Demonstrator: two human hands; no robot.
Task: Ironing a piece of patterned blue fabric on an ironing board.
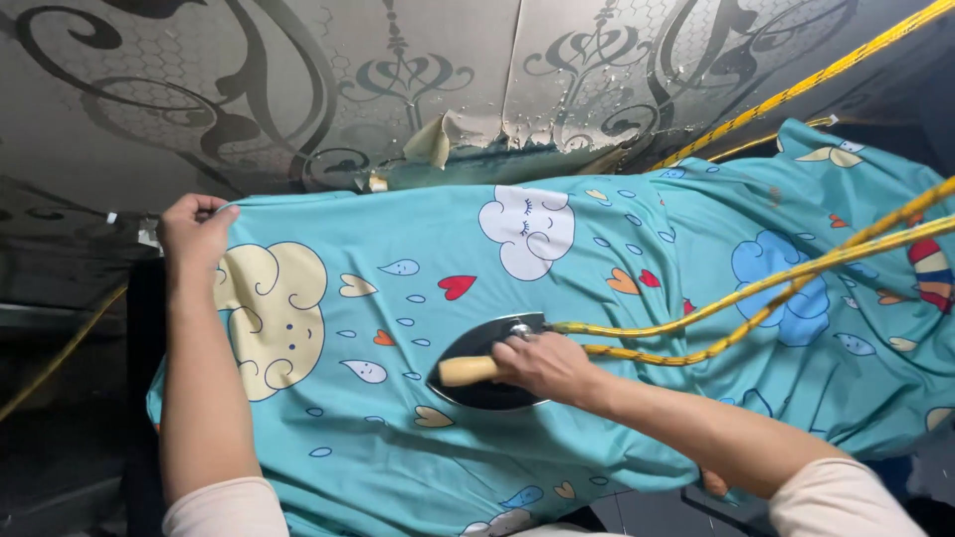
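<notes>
The right hand (pixel 542 366) grips the wooden handle of a dark iron (pixel 489 364) lying lengthwise left-right, nose pointing right, on turquoise fabric (pixel 418 438) whose far edge the left hand (pixel 195 231) pinches.

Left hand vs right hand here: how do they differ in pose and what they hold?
The left hand pinches the turquoise cloth at its far edge; the right hand wraps the wooden handle of the black iron. The left arm reaches straight out, the right angles across the cloth. Both are bare.
</notes>
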